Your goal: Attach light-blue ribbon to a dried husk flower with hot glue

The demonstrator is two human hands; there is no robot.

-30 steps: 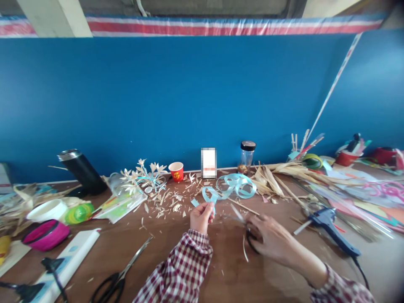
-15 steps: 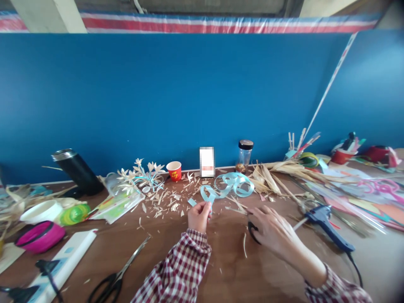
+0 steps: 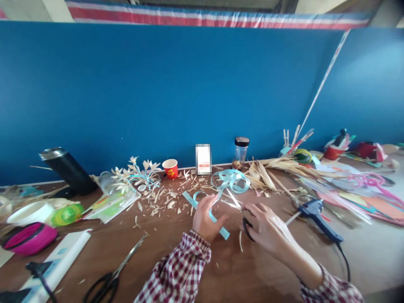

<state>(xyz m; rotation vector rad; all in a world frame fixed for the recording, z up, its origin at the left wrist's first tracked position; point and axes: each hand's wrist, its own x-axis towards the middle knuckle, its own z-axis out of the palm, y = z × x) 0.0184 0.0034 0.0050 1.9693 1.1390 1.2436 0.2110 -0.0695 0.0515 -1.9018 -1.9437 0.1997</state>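
Note:
My left hand (image 3: 203,219) is over the table with its thumb spread away from its fingers. Light blue ribbon (image 3: 235,182) lies in loose loops beyond it. One strip runs behind and beside the fingers, its cut end below the thumb; the hand touches the ribbon without a visible grip. In my right hand (image 3: 268,225) is a pair of scissors (image 3: 248,231) with black handles, the blades apart and pointing up-left toward the ribbon. The fingers partly cover the handles. A second pair of scissors (image 3: 110,275) rests on the table at the lower left.
Husk scraps (image 3: 170,195) litter the brown table. Husk flowers (image 3: 135,172), a red paper cup (image 3: 170,169), a phone (image 3: 203,160) and a lidded jar (image 3: 241,152) stand behind. At right lies a blue glue gun (image 3: 320,219); a power strip (image 3: 67,254) is at left.
My left hand has opened from a pinch on the ribbon, and a ribbon end now hangs beside its thumb. The scissors' blades have come into clearer view, spread. The view has shifted slightly.

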